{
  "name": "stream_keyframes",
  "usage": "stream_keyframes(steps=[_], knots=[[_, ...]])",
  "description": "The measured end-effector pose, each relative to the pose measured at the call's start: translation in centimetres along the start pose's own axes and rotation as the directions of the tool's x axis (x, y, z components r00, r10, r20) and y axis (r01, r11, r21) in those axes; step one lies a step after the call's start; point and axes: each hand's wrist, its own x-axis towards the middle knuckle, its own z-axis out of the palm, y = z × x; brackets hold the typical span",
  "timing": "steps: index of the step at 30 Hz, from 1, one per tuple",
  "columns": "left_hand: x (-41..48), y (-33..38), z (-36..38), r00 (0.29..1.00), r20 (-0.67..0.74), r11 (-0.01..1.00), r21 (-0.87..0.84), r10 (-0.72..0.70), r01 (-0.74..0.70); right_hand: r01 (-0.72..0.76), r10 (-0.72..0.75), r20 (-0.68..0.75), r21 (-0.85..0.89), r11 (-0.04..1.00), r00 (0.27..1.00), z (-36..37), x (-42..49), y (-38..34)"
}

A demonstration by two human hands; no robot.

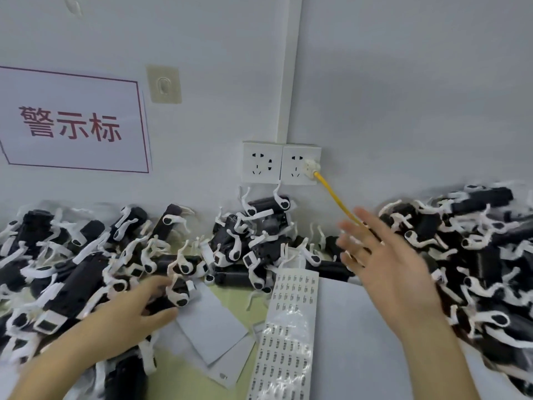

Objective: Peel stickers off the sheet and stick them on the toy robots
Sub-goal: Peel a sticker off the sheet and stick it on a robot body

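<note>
A long sticker sheet (291, 321) with rows of small dark labels lies on the table, running from the bottom centre toward the wall. Black-and-white toy robots lie in heaps on the left (66, 255), in the middle by the wall (253, 235) and on the right (476, 255). My left hand (129, 316) reaches into the left heap and its fingers curl round one toy robot (178, 293) at the heap's edge. My right hand (386, 264) hovers in the air above the sheet's right side, fingers spread and blurred, holding nothing.
Used grey backing sheets (213, 327) lie between my left hand and the sticker sheet. Two wall sockets (281, 164) sit above the middle heap, with a yellow cable (331, 194) plugged in and running down behind my right hand. A red-lettered sign (72, 122) hangs on the wall.
</note>
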Motion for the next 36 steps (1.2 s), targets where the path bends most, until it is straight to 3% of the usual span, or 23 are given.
stream_keyframes(steps=[7, 11, 17, 20, 24, 27, 32, 36], knots=[[1.5, 0.2, 0.4, 0.997, -0.06, 0.998, 0.024, 0.055, -0.053, -0.052, 0.053, 0.001, -0.15, 0.987, 0.999, 0.7, 1.0, 1.5], [1.8, 1.0, 0.4, 0.966, -0.246, 0.996, 0.046, 0.085, -0.076, -0.033, 0.042, 0.044, -0.182, 0.983, 0.998, 1.1, 1.0, 1.8], [1.2, 2.0, -0.5, 0.88, -0.465, 0.959, -0.192, 0.097, -0.207, -0.011, 0.016, 0.019, -0.237, 0.971, 1.0, 2.5, 0.4, 1.7], [0.6, 3.0, -0.9, 0.877, -0.479, 0.801, -0.506, 0.048, -0.32, -0.005, 0.019, 0.045, -0.3, 0.954, 0.999, 3.9, -0.2, 2.1], [-0.5, 5.0, -1.1, 0.912, -0.408, 0.449, -0.821, -0.029, -0.353, -0.009, 0.062, 0.11, -0.432, 0.902, 0.992, 5.8, -0.6, 2.7], [-1.2, 6.4, -1.0, 0.934, -0.345, 0.181, -0.928, -0.095, -0.325, 0.022, 0.079, 0.152, -0.573, 0.82, 0.985, 7.5, -1.0, 3.1], [-2.1, 8.1, -0.4, 0.938, -0.316, 0.0, -0.948, -0.141, -0.32, 0.004, 0.247, 0.227, -0.744, 0.668, 0.942, 10.2, -2.3, 5.0], [-2.6, 8.9, 0.2, 0.914, -0.371, -0.087, -0.917, -0.167, -0.388, 0.009, 0.275, 0.285, -0.71, 0.705, 0.918, 11.8, -3.2, 6.9]])
